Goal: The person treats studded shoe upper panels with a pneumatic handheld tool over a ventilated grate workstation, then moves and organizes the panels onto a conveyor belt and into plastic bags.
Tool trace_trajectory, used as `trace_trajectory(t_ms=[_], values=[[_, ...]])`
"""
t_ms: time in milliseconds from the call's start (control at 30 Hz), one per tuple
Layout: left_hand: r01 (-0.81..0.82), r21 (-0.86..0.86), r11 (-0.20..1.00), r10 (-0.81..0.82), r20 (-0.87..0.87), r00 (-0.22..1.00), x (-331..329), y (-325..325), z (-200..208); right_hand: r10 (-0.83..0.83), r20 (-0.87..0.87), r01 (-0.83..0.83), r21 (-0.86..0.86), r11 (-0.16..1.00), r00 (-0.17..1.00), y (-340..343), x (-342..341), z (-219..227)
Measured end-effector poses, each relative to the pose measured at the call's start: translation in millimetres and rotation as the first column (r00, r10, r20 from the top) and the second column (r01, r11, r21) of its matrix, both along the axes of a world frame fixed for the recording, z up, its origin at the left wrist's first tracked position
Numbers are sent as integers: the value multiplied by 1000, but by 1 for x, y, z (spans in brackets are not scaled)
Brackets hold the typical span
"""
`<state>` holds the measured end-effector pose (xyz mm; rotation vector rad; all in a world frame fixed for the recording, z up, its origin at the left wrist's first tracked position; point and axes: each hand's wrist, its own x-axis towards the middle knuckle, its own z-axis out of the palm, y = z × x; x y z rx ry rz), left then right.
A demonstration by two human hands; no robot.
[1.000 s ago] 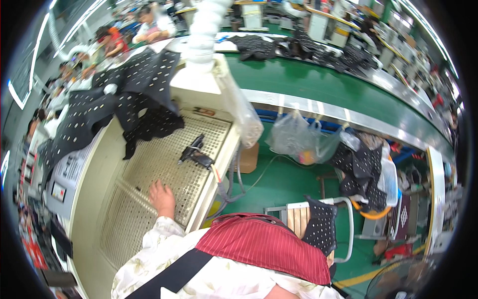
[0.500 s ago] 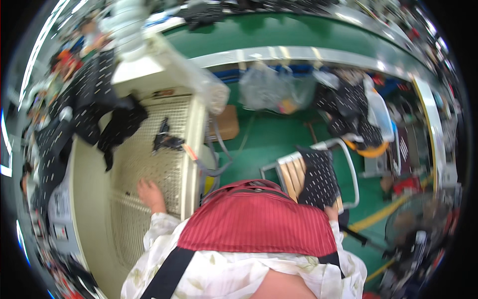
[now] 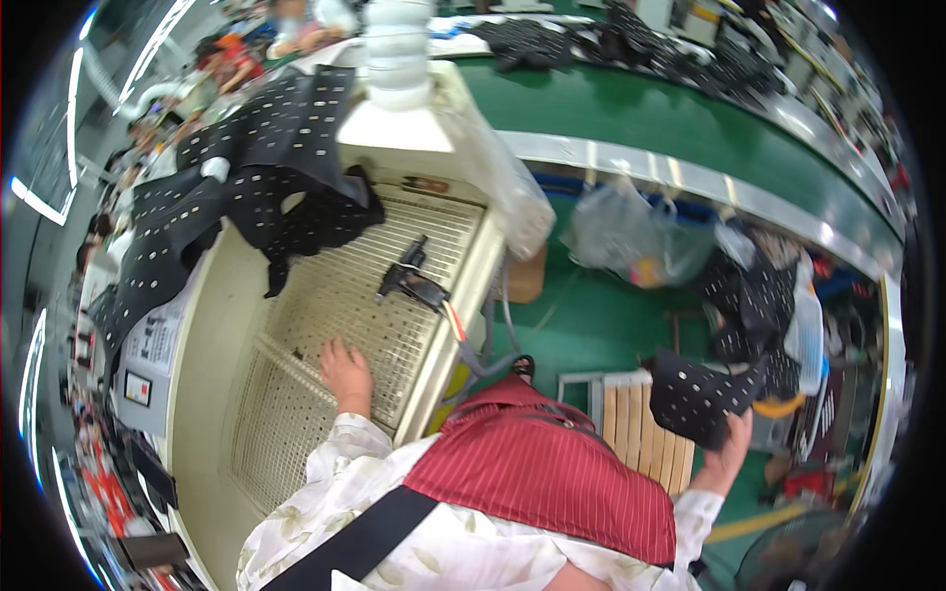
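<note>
My left hand (image 3: pixel 346 376) rests on the perforated grid of a cream-coloured bin (image 3: pixel 202 394), its fingers stretched out and nothing in them. A black handheld gun-shaped tool (image 3: pixel 419 286) with a cord or hose lies on the grid beyond that hand. Out to the right, my right hand (image 3: pixel 727 458) grips the edge of a black fabric piece (image 3: pixel 690 397) with small white marks. The piece hangs above a slatted wooden stool (image 3: pixel 631 424). More of the same black fabric (image 3: pixel 261 138) drapes over the bin's far left edge.
A white ribbed duct (image 3: pixel 397 49) rises from the bin's far end. Beyond stands a green-topped table (image 3: pixel 631 103) carrying black fabric, with clear plastic bags (image 3: pixel 641 231) hanging from its edge. Another black fabric pile (image 3: pixel 754 295) sits at the right, above an orange rim.
My right hand has lifted the black fabric piece up off the stool, out to the right. My left hand stays on the grid. The whole view has shifted as my head turned left.
</note>
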<state>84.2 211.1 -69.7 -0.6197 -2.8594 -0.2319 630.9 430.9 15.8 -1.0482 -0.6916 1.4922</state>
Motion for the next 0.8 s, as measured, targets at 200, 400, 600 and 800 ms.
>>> trace_trajectory(t_ms=[200,400,600,800], values=[[1,66,998,-4,44,999,4,-10,13,76,19,-78,169,983,997,62,-52,59],[-35,51,998,29,100,995,10,-7,17,163,61,-173,249,953,985,129,-81,101],[-75,18,997,71,159,985,14,-9,21,146,79,-160,221,962,986,189,-130,124],[23,61,998,-35,187,982,8,-3,18,199,-21,-189,226,956,980,217,-165,135]])
